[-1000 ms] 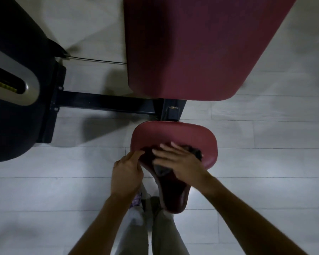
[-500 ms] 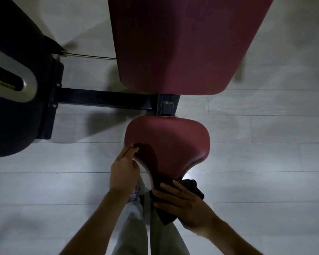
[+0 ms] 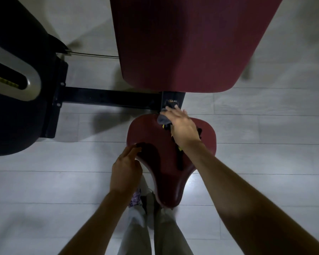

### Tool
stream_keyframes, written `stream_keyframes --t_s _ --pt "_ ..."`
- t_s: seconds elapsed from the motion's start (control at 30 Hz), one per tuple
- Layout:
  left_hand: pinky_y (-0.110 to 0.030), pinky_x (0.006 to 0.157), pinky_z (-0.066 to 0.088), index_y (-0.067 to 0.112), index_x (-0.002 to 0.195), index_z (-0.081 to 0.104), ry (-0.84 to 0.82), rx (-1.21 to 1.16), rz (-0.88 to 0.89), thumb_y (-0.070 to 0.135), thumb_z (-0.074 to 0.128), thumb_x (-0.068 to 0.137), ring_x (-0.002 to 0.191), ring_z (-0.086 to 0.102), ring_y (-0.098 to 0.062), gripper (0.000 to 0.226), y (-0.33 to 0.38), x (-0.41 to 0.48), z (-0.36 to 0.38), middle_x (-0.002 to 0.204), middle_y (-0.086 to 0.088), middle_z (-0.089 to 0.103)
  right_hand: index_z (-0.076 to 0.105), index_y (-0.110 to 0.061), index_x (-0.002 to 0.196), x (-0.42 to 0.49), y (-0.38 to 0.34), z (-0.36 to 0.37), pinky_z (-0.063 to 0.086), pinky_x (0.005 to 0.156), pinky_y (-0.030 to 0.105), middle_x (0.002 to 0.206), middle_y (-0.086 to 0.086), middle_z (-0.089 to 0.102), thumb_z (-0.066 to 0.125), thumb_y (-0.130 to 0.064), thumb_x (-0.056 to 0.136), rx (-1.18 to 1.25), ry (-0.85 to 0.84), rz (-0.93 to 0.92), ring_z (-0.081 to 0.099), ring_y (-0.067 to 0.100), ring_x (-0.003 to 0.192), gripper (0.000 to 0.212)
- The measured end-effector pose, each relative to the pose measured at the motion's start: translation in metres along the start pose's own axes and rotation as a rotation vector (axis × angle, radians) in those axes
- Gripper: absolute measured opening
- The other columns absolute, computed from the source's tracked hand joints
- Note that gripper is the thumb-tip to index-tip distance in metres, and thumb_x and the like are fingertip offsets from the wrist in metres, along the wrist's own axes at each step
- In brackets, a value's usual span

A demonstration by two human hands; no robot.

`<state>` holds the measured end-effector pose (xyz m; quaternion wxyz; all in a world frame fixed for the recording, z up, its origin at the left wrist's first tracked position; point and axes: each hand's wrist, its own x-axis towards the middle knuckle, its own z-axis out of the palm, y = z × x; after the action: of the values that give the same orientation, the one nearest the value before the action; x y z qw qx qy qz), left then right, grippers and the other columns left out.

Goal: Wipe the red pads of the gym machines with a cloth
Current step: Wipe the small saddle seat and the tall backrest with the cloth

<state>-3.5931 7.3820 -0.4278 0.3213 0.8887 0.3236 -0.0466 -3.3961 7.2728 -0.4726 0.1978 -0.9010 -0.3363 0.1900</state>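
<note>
A red saddle-shaped seat pad (image 3: 155, 137) sits below me, its narrow end pointing at my legs. My right hand (image 3: 182, 127) lies flat on a dark grey cloth (image 3: 163, 119) and presses it onto the far edge of the seat, fingers straight and reaching toward the black post. At the seat's left rim, my left hand (image 3: 126, 168) holds the edge with curled fingers. A large red back pad (image 3: 188, 43) fills the top of the view.
A black frame bar (image 3: 109, 98) runs left from the seat post to a black machine housing (image 3: 13, 107) with a silver slot. Pale plank floor (image 3: 265, 162) surrounds the seat. My legs (image 3: 151, 227) stand just behind the seat's narrow end.
My right hand has carried the cloth from the seat's narrow near end up to its far edge. The left hand has stayed at the left rim.
</note>
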Motion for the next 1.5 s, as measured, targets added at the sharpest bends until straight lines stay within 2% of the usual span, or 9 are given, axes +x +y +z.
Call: stream_keyframes --t_s 0.13,0.3,0.47,0.6,0.93,1.07,1.2,1.37,1.5 --pt "-0.040 0.091 0.059 0.011 0.122 0.069 0.018 -0.023 -0.005 -0.017 0.053 0.086 0.099 0.070 -0.027 0.048 0.002 -0.002 0.000 0.128 -0.005 0.068 0.061 -0.019 0.140 -0.065 -0.031 0.018 0.035 0.121 0.044 0.154 0.006 0.050 0.067 -0.001 0.084 0.000 0.053 -0.202 0.048 0.030 0.142 0.060" --pt "-0.045 0.091 0.060 0.010 0.125 0.068 -0.018 0.013 -0.016 -0.017 0.054 0.080 0.102 0.071 -0.032 0.054 -0.003 -0.003 0.003 0.134 -0.006 0.065 0.062 -0.028 0.139 -0.111 0.013 0.012 0.026 0.125 0.038 0.156 -0.004 0.047 0.050 -0.008 0.082 -0.105 -0.113 -0.561 0.041 0.019 0.147 0.062" --pt "-0.044 0.106 0.052 0.014 0.131 0.065 -0.052 -0.008 -0.041 -0.010 0.054 0.089 0.117 0.065 -0.026 0.050 -0.002 -0.003 0.000 0.140 -0.003 0.061 0.061 -0.028 0.141 -0.082 0.082 -0.021 0.027 0.124 0.049 0.156 -0.008 0.047 0.067 0.018 0.074 -0.002 0.074 0.020 0.039 0.021 0.148 0.081" --pt "-0.042 0.109 0.050 0.011 0.132 0.065 -0.064 -0.023 -0.060 -0.011 0.054 0.090 0.121 0.063 -0.026 0.049 0.000 -0.003 0.001 0.142 -0.004 0.060 0.056 -0.026 0.144 -0.081 0.054 -0.007 0.020 0.126 0.052 0.159 -0.004 0.044 0.060 0.006 0.090 0.107 0.214 0.342 0.033 0.026 0.151 0.062" --pt "-0.047 0.100 0.056 0.011 0.131 0.066 -0.092 0.009 -0.063 -0.013 0.056 0.088 0.113 0.068 -0.029 0.051 0.000 -0.002 -0.001 0.144 -0.003 0.058 0.049 -0.026 0.151 -0.154 0.017 0.014 0.022 0.126 0.046 0.163 -0.002 0.038 0.045 -0.007 0.097 -0.083 0.055 -0.371 0.029 0.022 0.153 0.057" --pt "-0.046 0.102 0.055 0.013 0.133 0.064 -0.113 0.026 -0.081 -0.010 0.056 0.087 0.120 0.064 -0.027 0.053 0.000 -0.004 0.000 0.147 -0.001 0.055 0.042 -0.033 0.155 -0.120 0.073 -0.011 0.015 0.127 0.053 0.169 -0.007 0.022 0.057 0.010 0.081 -0.014 0.018 -0.046 0.012 0.023 0.158 0.087" --pt "-0.046 0.104 0.053 0.011 0.132 0.066 -0.117 -0.008 -0.088 -0.014 0.054 0.084 0.125 0.061 -0.027 0.056 -0.003 -0.005 0.002 0.146 -0.003 0.057 0.037 -0.059 0.147 -0.078 0.090 -0.010 0.026 0.125 0.049 0.169 0.002 0.017 0.057 0.000 0.097 0.118 0.081 0.319 0.013 0.027 0.157 0.080" --pt "-0.048 0.094 0.059 0.015 0.135 0.065 -0.115 -0.030 -0.102 -0.013 0.054 0.084 0.119 0.065 -0.027 0.059 -0.007 -0.004 0.006 0.147 0.001 0.056 0.047 -0.024 0.144 -0.021 0.103 -0.032 0.049 0.087 0.047 0.119 0.019 0.066 0.048 -0.025 0.106 0.009 0.061 0.688 0.061 0.042 0.108 0.039" --pt "-0.046 0.090 0.061 0.016 0.133 0.066 -0.093 -0.025 -0.134 -0.008 0.055 0.082 0.118 0.065 -0.028 0.057 -0.004 -0.004 0.012 0.145 0.001 0.056 0.053 -0.016 0.135 0.028 0.061 -0.027 0.047 0.090 0.045 0.115 0.023 0.070 0.048 -0.040 0.104 -0.113 -0.113 0.518 0.064 0.042 0.107 0.040"
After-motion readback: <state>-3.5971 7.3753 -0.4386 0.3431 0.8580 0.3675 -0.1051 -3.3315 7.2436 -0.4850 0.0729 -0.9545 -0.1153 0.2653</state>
